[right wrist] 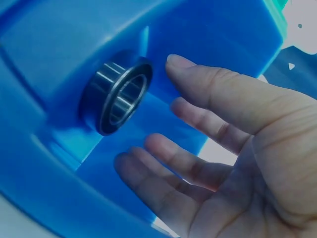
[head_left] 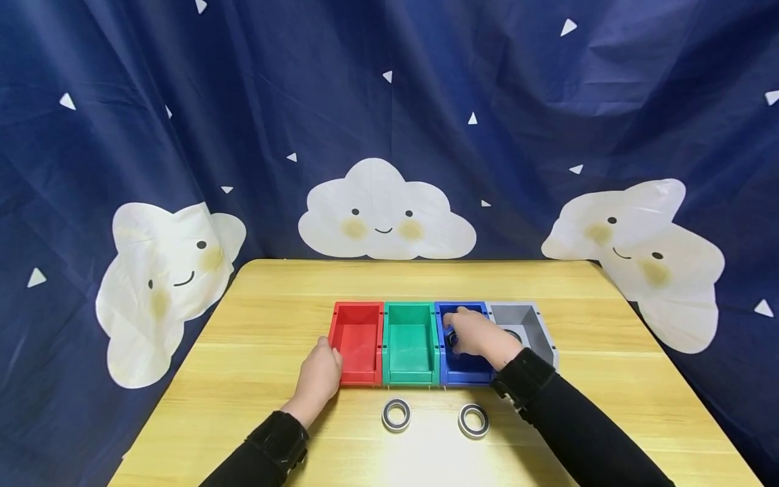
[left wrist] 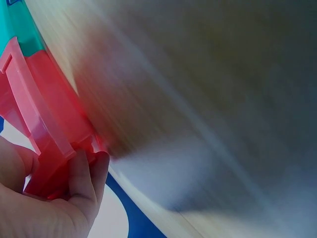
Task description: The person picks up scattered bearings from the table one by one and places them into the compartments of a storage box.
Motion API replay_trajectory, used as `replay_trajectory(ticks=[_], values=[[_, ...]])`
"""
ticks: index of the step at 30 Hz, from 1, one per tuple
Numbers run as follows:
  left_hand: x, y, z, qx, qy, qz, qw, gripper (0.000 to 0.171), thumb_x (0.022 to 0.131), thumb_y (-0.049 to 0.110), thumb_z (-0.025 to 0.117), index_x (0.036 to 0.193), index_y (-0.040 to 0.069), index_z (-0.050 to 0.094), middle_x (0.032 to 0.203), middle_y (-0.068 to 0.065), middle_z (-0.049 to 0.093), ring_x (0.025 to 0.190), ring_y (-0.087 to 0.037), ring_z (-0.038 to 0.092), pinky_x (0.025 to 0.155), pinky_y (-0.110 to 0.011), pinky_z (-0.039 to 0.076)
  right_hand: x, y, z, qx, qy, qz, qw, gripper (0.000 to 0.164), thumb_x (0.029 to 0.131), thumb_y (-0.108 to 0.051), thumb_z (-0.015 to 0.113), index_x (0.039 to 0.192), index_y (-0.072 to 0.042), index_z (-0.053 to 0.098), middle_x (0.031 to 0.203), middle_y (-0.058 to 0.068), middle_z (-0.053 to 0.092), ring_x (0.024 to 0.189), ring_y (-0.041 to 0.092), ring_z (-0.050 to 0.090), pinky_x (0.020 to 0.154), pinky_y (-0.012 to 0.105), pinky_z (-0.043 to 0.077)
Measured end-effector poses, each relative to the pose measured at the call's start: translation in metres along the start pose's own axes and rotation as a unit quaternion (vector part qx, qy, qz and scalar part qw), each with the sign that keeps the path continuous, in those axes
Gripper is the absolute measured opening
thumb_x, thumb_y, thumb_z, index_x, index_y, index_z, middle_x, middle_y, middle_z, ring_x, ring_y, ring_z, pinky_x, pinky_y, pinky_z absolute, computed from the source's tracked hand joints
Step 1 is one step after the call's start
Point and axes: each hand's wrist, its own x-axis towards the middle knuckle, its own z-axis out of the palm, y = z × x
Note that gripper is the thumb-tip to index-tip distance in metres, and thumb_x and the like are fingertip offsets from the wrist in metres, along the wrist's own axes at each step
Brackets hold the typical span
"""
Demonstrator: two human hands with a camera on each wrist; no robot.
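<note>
In the head view my left hand [head_left: 320, 370] is at the outer left side of the red bin [head_left: 359, 346]. The left wrist view shows its thumb and fingers pinching that bin's wall [left wrist: 44, 121]. My right hand [head_left: 477, 333] reaches into the blue bin [head_left: 465, 377]. Seen from the right wrist, the fingers of my right hand [right wrist: 233, 134] are spread and slightly bent, with a gap between them and a ball bearing [right wrist: 110, 82]. That bearing, steel with a dark seal, is inside the blue bin against its wall.
A green bin [head_left: 410, 346] stands between the red and blue ones, and a grey bin [head_left: 535, 331] ends the row at the right. Part of another bearing [head_left: 514, 333] shows in the grey bin. Two bearings, one left [head_left: 387, 424] and one right [head_left: 465, 427], lie on the wooden table [head_left: 274, 304] in front.
</note>
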Motion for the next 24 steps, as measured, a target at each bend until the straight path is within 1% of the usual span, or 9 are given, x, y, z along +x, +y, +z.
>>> replay_trajectory(ticks=[3, 6, 11, 16, 18, 24], values=[[0.000, 0.000, 0.001, -0.002, 0.000, 0.000, 1.0000, 0.025, 0.099, 0.012, 0.049, 0.109, -0.011, 0.049, 0.081, -0.015, 0.059, 0.078, -0.031, 0.065, 0.075, -0.048, 0.056, -0.003, -0.001, -0.003, 0.001, -0.002, -0.003, 1.000, 0.038, 0.078, -0.007, 0.084, 0.113, -0.006, 0.068, 0.102, 0.011, 0.062, 0.088, 0.022, 0.058, 0.081, 0.042, 0.053], [0.000, 0.000, 0.001, -0.004, -0.002, -0.003, 1.0000, 0.026, 0.099, 0.012, 0.049, 0.109, -0.011, 0.049, 0.082, -0.016, 0.059, 0.079, -0.032, 0.065, 0.076, -0.048, 0.056, -0.006, -0.003, -0.008, 0.006, -0.002, -0.007, 1.000, 0.039, 0.078, -0.007, 0.084, 0.113, -0.005, 0.068, 0.103, 0.012, 0.062, 0.087, 0.022, 0.058, 0.081, 0.043, 0.053], [0.000, 0.001, 0.000, -0.003, -0.007, -0.008, 0.9999, 0.027, 0.099, 0.013, 0.050, 0.111, -0.012, 0.049, 0.084, -0.016, 0.060, 0.081, -0.032, 0.065, 0.078, -0.048, 0.056, -0.013, -0.006, -0.016, 0.006, 0.004, -0.005, 1.000, 0.040, 0.080, -0.009, 0.083, 0.116, -0.005, 0.068, 0.112, 0.016, 0.063, 0.094, 0.026, 0.061, 0.087, 0.047, 0.053], [0.001, 0.001, 0.000, -0.003, -0.014, -0.012, 0.9998, 0.027, 0.099, 0.013, 0.050, 0.113, -0.011, 0.048, 0.084, -0.016, 0.060, 0.080, -0.030, 0.065, 0.080, -0.047, 0.056, -0.020, -0.004, -0.023, 0.008, 0.007, -0.001, 1.000, 0.041, 0.082, -0.012, 0.083, 0.118, -0.005, 0.067, 0.118, 0.018, 0.062, 0.098, 0.027, 0.062, 0.090, 0.047, 0.053], [0.001, 0.001, 0.000, -0.003, -0.014, -0.011, 0.9998, 0.027, 0.099, 0.013, 0.050, 0.112, -0.011, 0.048, 0.084, -0.016, 0.060, 0.080, -0.031, 0.065, 0.079, -0.047, 0.056, -0.023, -0.004, -0.026, 0.011, 0.007, 0.000, 1.000, 0.041, 0.082, -0.013, 0.083, 0.118, -0.005, 0.066, 0.119, 0.018, 0.062, 0.098, 0.028, 0.061, 0.090, 0.046, 0.053], [0.002, 0.000, 0.000, 0.003, -0.008, -0.003, 1.0000, 0.026, 0.100, 0.013, 0.048, 0.110, -0.011, 0.049, 0.082, -0.016, 0.060, 0.081, -0.033, 0.066, 0.076, -0.048, 0.056, -0.030, -0.004, -0.034, 0.010, 0.008, 0.004, 1.000, 0.043, 0.083, -0.015, 0.082, 0.121, -0.005, 0.066, 0.123, 0.019, 0.061, 0.107, 0.033, 0.061, 0.093, 0.047, 0.051]])
